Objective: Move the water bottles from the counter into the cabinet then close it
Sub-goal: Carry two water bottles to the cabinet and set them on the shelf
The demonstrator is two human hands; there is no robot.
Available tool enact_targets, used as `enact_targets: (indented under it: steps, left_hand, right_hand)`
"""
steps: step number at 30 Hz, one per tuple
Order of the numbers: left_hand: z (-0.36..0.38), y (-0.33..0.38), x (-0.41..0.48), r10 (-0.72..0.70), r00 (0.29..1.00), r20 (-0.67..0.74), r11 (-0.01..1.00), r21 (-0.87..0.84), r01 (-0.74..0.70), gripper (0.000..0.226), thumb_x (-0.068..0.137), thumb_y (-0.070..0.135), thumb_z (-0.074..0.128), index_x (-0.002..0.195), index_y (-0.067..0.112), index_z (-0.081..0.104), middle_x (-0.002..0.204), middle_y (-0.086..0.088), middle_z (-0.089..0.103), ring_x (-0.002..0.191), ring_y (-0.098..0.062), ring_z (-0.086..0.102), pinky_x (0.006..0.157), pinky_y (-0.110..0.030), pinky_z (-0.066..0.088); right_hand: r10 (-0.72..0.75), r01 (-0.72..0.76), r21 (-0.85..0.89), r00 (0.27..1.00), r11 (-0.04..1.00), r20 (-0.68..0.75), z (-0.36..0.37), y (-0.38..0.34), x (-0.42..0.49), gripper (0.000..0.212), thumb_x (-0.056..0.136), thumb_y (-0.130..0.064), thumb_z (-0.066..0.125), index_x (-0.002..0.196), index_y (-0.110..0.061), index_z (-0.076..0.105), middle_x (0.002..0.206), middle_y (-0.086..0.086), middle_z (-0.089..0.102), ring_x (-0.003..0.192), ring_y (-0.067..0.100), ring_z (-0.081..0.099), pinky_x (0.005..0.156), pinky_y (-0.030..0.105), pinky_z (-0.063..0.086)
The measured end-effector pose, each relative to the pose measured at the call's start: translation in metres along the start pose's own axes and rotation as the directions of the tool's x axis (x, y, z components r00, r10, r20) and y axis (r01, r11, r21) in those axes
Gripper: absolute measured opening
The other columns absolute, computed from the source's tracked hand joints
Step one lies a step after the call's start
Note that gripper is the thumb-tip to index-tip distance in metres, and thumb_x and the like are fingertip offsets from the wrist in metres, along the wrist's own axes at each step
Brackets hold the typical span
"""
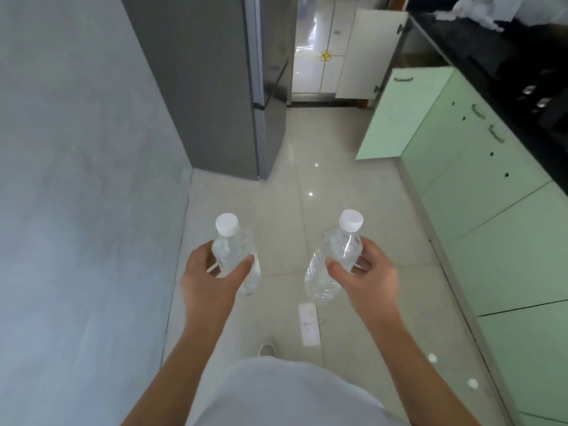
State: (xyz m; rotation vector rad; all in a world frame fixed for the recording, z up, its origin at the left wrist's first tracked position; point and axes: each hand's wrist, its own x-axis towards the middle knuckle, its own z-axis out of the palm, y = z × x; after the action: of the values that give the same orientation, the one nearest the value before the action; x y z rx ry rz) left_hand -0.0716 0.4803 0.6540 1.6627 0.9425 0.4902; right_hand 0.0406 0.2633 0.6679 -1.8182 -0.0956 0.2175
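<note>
- White cloth of the person's shirt (285, 395) fills the bottom edge, with both bare forearms reaching forward from it.
- Left hand (212, 272) is wrapped around a clear water bottle (235, 256), thumb across the front, white cap up and tilted slightly away.
- Right hand (361, 272) grips a second clear bottle (333, 262) the same way, its cap leaning a little to the right.
- Both bottles hang above the pale tiled floor (322, 186), apart from each other and well away from the black counter (491, 56) at upper right.
- One mint-green cabinet door (402, 115) stands open below the counter; its interior is hidden behind the door.
- Items on the counter are blurred and cut off by the frame.
- A grey fridge (215, 81) stands ahead on the left.
</note>
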Motion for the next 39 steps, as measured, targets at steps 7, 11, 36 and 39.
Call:
enact_targets:
  steps: [7,11,36,39]
  left_hand:
    - [0.042,0.027,0.068,0.026,0.994,0.105,1.0,0.001,-0.027,0.058,0.069,0.04,0.09,0.119,0.035,0.062,0.115,0.017,0.069,0.106,-0.008,0.069,0.095,-0.038,0.057]
    - [0.094,0.038,0.112,0.012,0.985,0.171,1.0,0.026,-0.017,0.057,0.068,0.041,0.091,0.118,0.034,0.063,0.114,0.016,0.07,0.104,-0.008,0.07,0.093,-0.035,0.058]
    - [0.34,0.177,0.418,0.054,0.996,0.078,0.991,0.115,-0.062,0.053,0.067,0.046,0.089,0.112,0.033,0.065,0.108,0.017,0.072,0.099,-0.004,0.07,0.088,-0.035,0.06]
    - [0.371,0.187,0.471,0.064,0.991,0.115,0.99,0.117,-0.078,0.051,0.068,0.043,0.09,0.111,0.034,0.064,0.108,0.018,0.07,0.098,-0.003,0.069,0.086,-0.032,0.059]
  right_hand:
    - [0.033,-0.035,-0.032,0.998,0.999,-0.059,0.003,-0.012,0.065,0.042,0.073,-0.012,0.084,0.108,-0.03,0.068,0.098,-0.012,0.076,0.093,0.009,0.073,0.087,0.042,0.059]
    - [0.067,-0.072,-0.049,0.992,0.996,-0.108,-0.011,-0.004,0.12,0.04,0.073,-0.012,0.083,0.105,-0.03,0.068,0.096,-0.012,0.076,0.091,0.008,0.073,0.086,0.039,0.059]
    - [0.004,-0.003,-0.03,0.999,1.0,0.035,0.004,-0.045,0.582,0.047,0.07,-0.017,0.087,0.111,-0.03,0.069,0.098,-0.018,0.075,0.092,0.004,0.071,0.089,0.036,0.059]
    - [0.009,-0.008,-0.068,1.0,0.998,0.002,0.011,-0.047,0.63,0.047,0.07,-0.017,0.087,0.111,-0.031,0.069,0.098,-0.02,0.074,0.093,0.002,0.07,0.089,0.034,0.059]
